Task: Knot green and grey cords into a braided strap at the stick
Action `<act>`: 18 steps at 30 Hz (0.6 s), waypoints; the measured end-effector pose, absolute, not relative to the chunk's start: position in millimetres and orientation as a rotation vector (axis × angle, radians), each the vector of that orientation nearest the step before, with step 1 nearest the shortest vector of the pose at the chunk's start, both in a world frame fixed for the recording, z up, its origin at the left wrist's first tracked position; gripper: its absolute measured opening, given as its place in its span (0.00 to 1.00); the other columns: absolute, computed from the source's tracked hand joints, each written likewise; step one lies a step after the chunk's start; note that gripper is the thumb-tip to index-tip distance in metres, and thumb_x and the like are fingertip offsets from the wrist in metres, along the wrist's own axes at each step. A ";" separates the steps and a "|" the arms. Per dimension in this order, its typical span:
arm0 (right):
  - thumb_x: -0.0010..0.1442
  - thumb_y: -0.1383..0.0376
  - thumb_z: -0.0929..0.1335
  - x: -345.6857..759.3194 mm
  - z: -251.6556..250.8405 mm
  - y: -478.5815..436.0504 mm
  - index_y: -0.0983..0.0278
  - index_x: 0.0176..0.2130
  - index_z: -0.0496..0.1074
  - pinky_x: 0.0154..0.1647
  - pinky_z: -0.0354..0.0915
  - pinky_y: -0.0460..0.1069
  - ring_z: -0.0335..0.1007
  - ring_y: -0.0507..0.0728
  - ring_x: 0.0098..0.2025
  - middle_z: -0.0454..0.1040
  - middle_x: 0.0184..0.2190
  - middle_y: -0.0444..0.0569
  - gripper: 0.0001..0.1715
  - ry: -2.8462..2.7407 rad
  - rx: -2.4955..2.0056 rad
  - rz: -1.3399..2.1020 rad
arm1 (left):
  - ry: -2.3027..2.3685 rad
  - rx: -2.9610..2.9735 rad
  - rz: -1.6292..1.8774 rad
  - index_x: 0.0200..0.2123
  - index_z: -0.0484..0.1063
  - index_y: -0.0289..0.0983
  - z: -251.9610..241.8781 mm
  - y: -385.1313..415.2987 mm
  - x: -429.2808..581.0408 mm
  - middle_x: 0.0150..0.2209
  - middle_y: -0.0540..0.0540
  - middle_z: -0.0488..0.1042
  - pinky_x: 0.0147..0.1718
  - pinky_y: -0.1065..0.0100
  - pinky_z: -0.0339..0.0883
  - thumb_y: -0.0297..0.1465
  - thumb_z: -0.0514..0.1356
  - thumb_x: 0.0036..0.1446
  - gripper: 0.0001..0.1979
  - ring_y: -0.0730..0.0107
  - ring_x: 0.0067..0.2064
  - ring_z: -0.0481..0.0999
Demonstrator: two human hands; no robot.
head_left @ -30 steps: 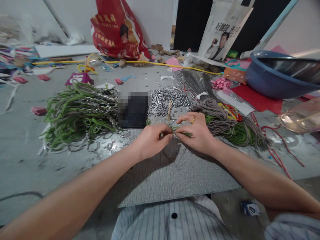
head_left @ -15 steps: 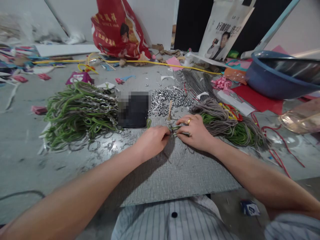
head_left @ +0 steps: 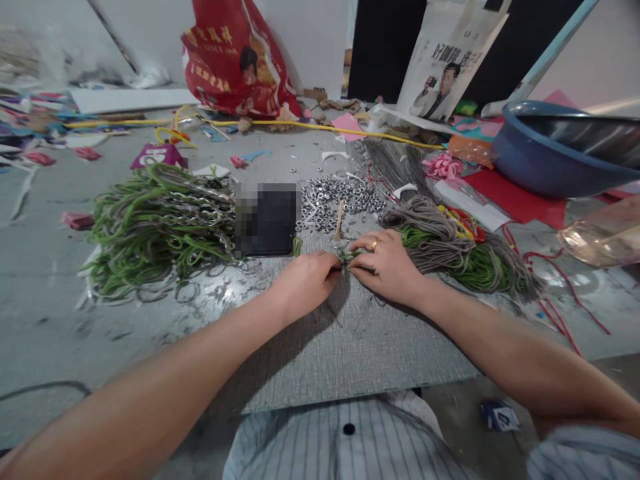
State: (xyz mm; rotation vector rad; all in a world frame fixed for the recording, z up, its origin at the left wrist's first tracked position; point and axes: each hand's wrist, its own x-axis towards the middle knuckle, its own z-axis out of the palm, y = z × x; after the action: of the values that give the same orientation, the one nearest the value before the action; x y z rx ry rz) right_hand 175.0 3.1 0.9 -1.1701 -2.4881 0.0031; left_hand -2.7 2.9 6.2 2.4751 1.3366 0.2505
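Observation:
My left hand (head_left: 311, 279) is closed, its thumb and fingers pinched on a short piece of green and grey cord (head_left: 346, 256). My right hand (head_left: 384, 267), with a ring on one finger, grips the same cord from the right. The fingertips of both hands almost meet, and they hide most of the cord. Just beyond them a thin wooden stick (head_left: 340, 219) stands up from the table. Many small metal nuts (head_left: 325, 200) lie scattered behind it. Right of my right hand is a bundle of grey and green cords (head_left: 440, 243).
To the left lies a heap of braided green and grey cords (head_left: 155, 230) with metal rings, beside a dark phone (head_left: 273, 223). A blue basin (head_left: 555, 157) stands at the right. Grey wires (head_left: 395, 167), a yellow cable (head_left: 300, 125) and a red bag (head_left: 235, 67) are further back.
My right hand has shifted slightly left, bringing its fingertips closer to my left hand. My left hand stays in nearly the same place.

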 end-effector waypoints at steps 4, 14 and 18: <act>0.55 0.64 0.66 174.5 -0.9 3.8 0.61 0.27 0.74 0.45 0.49 0.55 0.62 0.58 0.45 0.74 0.39 0.46 0.08 -2.477 -1.152 0.040 | 1.323 2.477 0.255 0.35 0.73 0.35 6.1 3.3 -2.2 0.35 0.43 0.75 0.38 0.63 0.66 0.27 0.50 0.54 0.11 0.62 0.38 0.74; 0.55 0.64 0.67 173.0 -2.5 4.6 0.60 0.29 0.76 0.44 0.50 0.56 0.63 0.59 0.45 0.75 0.38 0.45 0.07 -2.491 -1.156 0.121 | 1.330 2.469 0.258 0.34 0.73 0.35 5.2 2.8 -1.1 0.34 0.43 0.75 0.38 0.63 0.66 0.27 0.51 0.55 0.11 0.62 0.37 0.74; 0.55 0.64 0.67 172.7 -2.2 5.0 0.60 0.30 0.76 0.44 0.50 0.57 0.63 0.59 0.45 0.76 0.38 0.46 0.06 -2.498 -1.161 0.141 | 1.311 2.496 0.294 0.33 0.73 0.35 3.4 2.0 -1.3 0.33 0.44 0.74 0.37 0.65 0.66 0.26 0.50 0.55 0.11 0.64 0.37 0.73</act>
State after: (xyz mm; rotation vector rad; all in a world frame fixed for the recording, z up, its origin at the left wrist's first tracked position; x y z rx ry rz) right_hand 172.7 5.0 -2.2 -1.1613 -2.4981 0.1411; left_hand -1.3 2.0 3.4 2.4962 1.3110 0.2936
